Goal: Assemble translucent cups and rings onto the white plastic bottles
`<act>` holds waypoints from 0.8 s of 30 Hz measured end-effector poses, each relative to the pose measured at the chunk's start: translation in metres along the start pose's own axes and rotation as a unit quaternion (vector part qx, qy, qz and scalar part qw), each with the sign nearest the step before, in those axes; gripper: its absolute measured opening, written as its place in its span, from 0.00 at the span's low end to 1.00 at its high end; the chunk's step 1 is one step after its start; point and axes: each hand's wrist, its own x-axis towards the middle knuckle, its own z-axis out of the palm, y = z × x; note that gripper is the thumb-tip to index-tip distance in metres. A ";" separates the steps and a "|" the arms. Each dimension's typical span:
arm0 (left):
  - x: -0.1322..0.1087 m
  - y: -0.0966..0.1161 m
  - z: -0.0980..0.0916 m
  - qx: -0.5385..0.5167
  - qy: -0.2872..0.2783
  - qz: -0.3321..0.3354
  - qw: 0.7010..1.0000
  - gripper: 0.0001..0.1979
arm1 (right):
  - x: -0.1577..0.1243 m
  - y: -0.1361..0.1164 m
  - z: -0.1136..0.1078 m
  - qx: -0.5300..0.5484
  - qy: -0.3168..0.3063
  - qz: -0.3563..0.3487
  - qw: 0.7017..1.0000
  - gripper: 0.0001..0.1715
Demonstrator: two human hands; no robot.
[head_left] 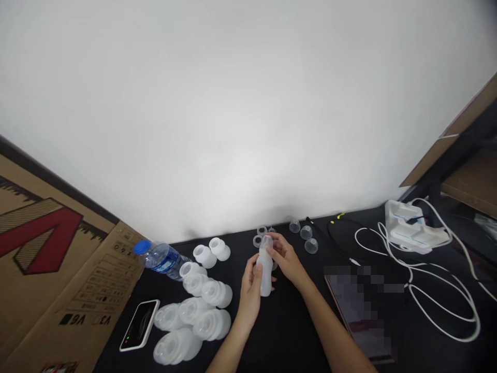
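A translucent white baby bottle stands nearly upright between my hands, above the black table. My left hand is closed around its body from the left. My right hand grips its top end with thumb and fingers. Just behind my hands lie several pale rings, partly hidden by the bottle and fingers. Clear dome caps lie to the right of them. On the left, several similar bottles with tops stand in a cluster, and open-necked white bottles stand behind these.
A water bottle with a blue cap and a white-framed device are at the left, beside a cardboard box. On the right lie a partly blurred tablet-like device, a white power strip and looped white cables. A white wall rises behind.
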 end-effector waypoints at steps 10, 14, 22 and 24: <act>0.000 -0.004 -0.004 -0.022 0.045 0.013 0.999 0.33 | -0.015 -0.007 0.015 -0.065 -0.066 -0.001 0.996 0.50; -0.002 -0.005 -0.003 -0.027 0.052 0.017 0.998 0.32 | -0.014 -0.008 0.014 -0.057 -0.074 -0.005 0.996 0.49; -0.004 -0.006 -0.001 -0.024 0.066 0.023 0.997 0.32 | -0.015 -0.009 0.013 -0.072 -0.072 -0.005 0.995 0.49; -0.006 -0.007 0.001 -0.023 0.073 0.021 0.997 0.32 | -0.017 -0.009 0.013 -0.086 -0.070 -0.010 0.994 0.47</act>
